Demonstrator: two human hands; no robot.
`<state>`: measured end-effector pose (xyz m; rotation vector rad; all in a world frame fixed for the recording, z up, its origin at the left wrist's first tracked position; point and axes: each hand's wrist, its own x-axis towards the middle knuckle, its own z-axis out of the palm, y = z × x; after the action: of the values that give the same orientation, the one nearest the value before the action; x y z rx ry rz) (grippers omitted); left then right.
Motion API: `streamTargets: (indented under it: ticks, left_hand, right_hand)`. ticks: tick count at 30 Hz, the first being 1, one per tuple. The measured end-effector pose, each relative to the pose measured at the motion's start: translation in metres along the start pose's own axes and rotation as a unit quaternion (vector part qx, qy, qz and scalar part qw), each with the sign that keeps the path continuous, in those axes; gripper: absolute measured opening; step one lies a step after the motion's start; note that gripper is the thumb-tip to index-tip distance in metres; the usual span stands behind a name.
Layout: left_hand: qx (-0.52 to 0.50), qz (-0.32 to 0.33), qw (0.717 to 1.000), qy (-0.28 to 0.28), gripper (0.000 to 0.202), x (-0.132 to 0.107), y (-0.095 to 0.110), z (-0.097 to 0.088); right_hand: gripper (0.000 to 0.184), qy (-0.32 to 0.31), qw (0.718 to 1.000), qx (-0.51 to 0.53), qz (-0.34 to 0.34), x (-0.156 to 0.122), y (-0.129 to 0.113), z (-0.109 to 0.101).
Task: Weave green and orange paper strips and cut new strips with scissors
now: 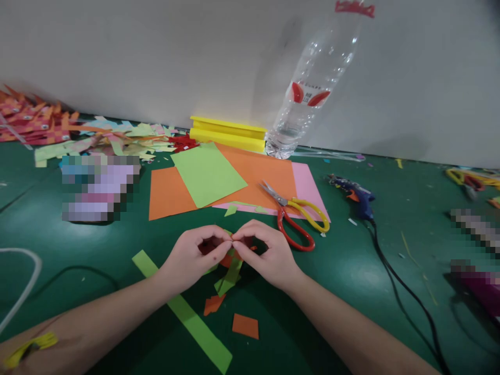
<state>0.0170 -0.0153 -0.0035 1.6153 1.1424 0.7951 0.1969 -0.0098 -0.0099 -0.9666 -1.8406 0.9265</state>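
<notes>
My left hand (201, 254) and my right hand (267, 254) meet at the fingertips, thumb against forefinger on each, pinching a small piece of orange and green paper strips (233, 270). My fingers hide much of that piece, and a green end hangs below them. Under my left wrist a long light-green paper strip (199, 328) lies slantwise on the table. Two orange paper scraps, one a folded bit (214, 304) and one a rectangle (246, 326), lie nearer to me. Beyond my right hand, scissors (287, 202) with one red and one yellow handle rest partly on paper sheets.
Green, orange and pink sheets (310, 190) overlap behind my hands. A tilted plastic bottle (308, 94) leans at the wall beside folded yellow paper (228, 135). A blue glue gun (357, 198) with a black cord lies right. Paper scraps (113, 140) and woven orange pieces (35, 120) heap left.
</notes>
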Motion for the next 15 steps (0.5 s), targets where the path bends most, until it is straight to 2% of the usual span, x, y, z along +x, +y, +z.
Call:
streamTargets:
  ticks: [8,15]
  left_hand:
    - [0.009,0.004,1.0,-0.003,0.014,0.0004,-0.0027,0.0004]
    - [0.015,-0.005,1.0,-0.005,0.013,0.0008,-0.0025,0.0006]
  right_hand:
    - [0.009,0.0,0.999,-0.014,-0.032,-0.0008,0.0024,0.0001]
    - [0.006,-0.005,0.999,-0.03,-0.016,-0.0007,0.0032,-0.0007]
